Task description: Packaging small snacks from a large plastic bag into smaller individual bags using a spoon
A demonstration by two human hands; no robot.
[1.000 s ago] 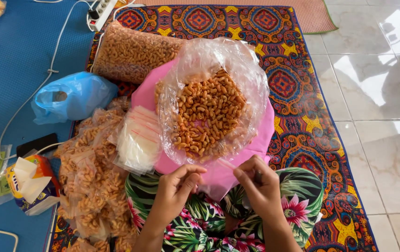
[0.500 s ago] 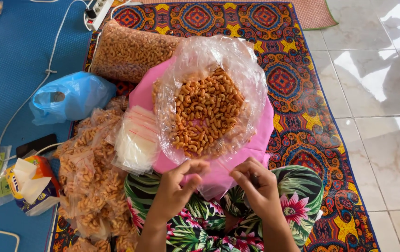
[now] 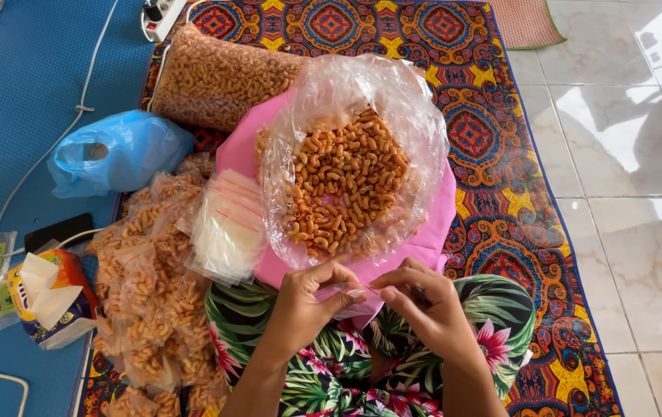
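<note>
My left hand (image 3: pixel 309 303) and my right hand (image 3: pixel 422 304) meet over my lap, both pinching the top edge of a small clear zip bag (image 3: pixel 355 291) between their fingertips. Just beyond them a large open clear plastic bag (image 3: pixel 416 116) full of orange macaroni snacks (image 3: pixel 342 181) rests in a pink basin (image 3: pixel 431 232). A stack of empty clear zip bags (image 3: pixel 226 232) leans against the basin's left side. Left of my knee lies a heap of small filled snack packets (image 3: pixel 149 293).
A big sealed bag of the same snacks (image 3: pixel 219 77) lies behind the basin. A blue plastic bag (image 3: pixel 118 154), a tissue pack (image 3: pixel 49 297), a dark phone (image 3: pixel 57 232) and a power strip (image 3: pixel 159 15) with its cable sit on the blue mat (image 3: pixel 22 100). White floor tiles (image 3: pixel 632 193) lie right of the patterned rug (image 3: pixel 501 193).
My hands have come closer together, and the fingertips now meet on the small bag's top edge. The view has shifted slightly.
</note>
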